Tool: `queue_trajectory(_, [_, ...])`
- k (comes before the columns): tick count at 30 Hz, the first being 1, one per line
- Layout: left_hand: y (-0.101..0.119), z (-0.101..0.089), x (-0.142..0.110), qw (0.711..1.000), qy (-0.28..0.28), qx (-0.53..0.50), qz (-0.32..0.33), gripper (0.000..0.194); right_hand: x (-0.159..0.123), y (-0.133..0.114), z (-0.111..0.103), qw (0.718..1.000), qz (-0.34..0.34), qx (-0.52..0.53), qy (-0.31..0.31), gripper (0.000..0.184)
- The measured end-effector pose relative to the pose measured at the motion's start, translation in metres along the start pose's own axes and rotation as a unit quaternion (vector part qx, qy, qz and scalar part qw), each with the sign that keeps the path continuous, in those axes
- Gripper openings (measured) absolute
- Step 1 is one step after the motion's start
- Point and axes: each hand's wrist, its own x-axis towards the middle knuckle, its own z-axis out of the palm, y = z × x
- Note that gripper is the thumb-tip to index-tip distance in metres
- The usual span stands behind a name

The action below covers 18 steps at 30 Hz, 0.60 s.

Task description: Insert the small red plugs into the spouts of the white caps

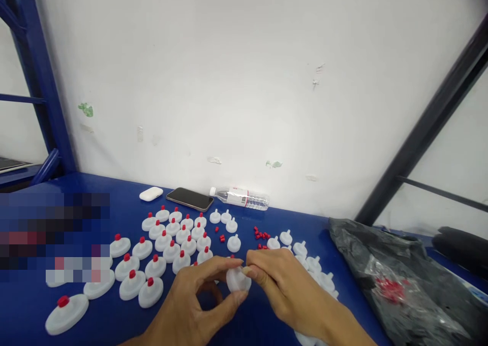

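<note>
My left hand (198,297) pinches a white plastic cap (238,280) between thumb and fingers low in the middle of the blue table (114,325). My right hand (282,280) meets it from the right, its fingertips pressed together on the top of the same cap. Whether a red plug sits under those fingertips is hidden. Left of my hands lie rows of white caps with red plugs (163,244). Bare white caps (305,257) lie to the right, and loose red plugs (261,234) are scattered behind my hands.
A phone (189,198), a white earbud case (151,193) and a lying water bottle (240,197) rest against the white wall. A black plastic bag (400,285) with red plugs inside lies at the right. Blue shelf posts stand at the left. A blurred patch covers the left table area.
</note>
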Motion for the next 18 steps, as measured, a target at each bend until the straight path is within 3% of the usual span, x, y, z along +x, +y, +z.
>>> queue_trajectory(4, [-0.002, -0.001, -0.004, 0.998, 0.007, -0.047, -0.039, 0.041, 0.000, -0.002, -0.001, 1.000, -0.009, -0.001, 0.013, 0.036])
queue_trajectory(10, [0.005, -0.004, 0.003, 0.997, 0.070, -0.032, 0.031, 0.037, -0.001, 0.003, 0.005, 1.000, -0.011, -0.008, 0.019, 0.038])
queue_trajectory(18, [0.015, -0.009, 0.007, 0.997, 0.051, 0.015, 0.049, 0.030, -0.003, 0.017, 0.012, 0.999, -0.025, -0.031, 0.015, 0.035])
